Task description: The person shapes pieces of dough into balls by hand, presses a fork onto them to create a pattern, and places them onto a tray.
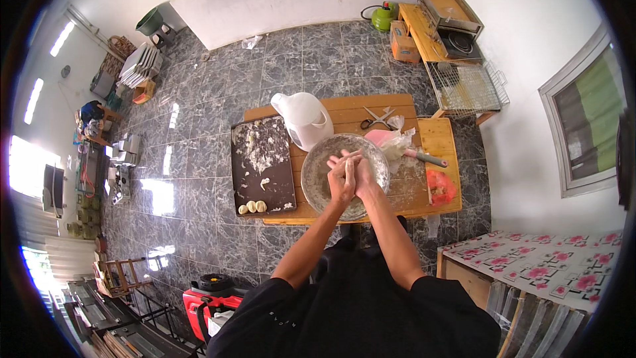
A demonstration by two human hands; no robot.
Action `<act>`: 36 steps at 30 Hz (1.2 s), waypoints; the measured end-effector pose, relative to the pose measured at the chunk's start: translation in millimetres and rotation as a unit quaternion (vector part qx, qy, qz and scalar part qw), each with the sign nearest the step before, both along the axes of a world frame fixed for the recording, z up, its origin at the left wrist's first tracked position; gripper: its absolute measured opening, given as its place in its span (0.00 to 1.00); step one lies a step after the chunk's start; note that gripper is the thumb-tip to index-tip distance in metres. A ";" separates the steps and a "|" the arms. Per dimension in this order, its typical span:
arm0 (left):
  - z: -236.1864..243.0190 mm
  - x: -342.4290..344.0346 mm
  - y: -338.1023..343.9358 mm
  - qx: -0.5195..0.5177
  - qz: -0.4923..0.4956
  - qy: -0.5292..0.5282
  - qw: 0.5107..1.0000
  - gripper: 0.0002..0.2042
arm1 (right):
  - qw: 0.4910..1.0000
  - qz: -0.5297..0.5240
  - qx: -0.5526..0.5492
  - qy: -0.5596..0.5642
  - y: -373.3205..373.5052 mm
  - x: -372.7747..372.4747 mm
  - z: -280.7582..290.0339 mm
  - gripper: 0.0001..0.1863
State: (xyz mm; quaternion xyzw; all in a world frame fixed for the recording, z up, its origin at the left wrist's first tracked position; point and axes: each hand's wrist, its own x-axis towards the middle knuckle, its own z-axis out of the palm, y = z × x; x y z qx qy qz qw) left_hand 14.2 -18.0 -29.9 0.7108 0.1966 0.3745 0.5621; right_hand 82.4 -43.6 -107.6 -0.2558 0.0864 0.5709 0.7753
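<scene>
Over a round metal bowl dusted with pale flour, my left hand and my right hand are pressed together palm to palm. Fingers of both hands look pale with flour or dough. Whatever lies between the palms, if anything, is hidden. To the left of the bowl is a dark rectangular tray, its far part strewn with white flour and crumbs. In the tray's near left corner sit three small cream-coloured dough balls in a row. A bent scrap of dough lies farther in.
Behind the bowl stands a white jug-like vessel. Scissors, a crumpled plastic bag, a grey-handled tool and a red plastic bag lie on the wooden table. A red machine is on the floor at lower left.
</scene>
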 end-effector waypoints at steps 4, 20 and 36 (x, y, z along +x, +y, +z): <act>-11.6 4.7 31.1 -0.587 0.056 -0.128 0.798 0.21 | 0.998 -0.005 0.036 -0.050 -8.5 -22.0 79.3 0.42; 9.5 15.0 31.2 -0.685 -0.079 -0.166 0.705 0.26 | 0.991 -0.053 0.062 -0.105 -46.8 -23.3 61.1 0.42; 16.6 8.5 38.3 -0.545 -0.146 -0.212 0.798 0.35 | 0.988 -0.150 0.044 -0.009 -20.9 -43.9 102.3 0.28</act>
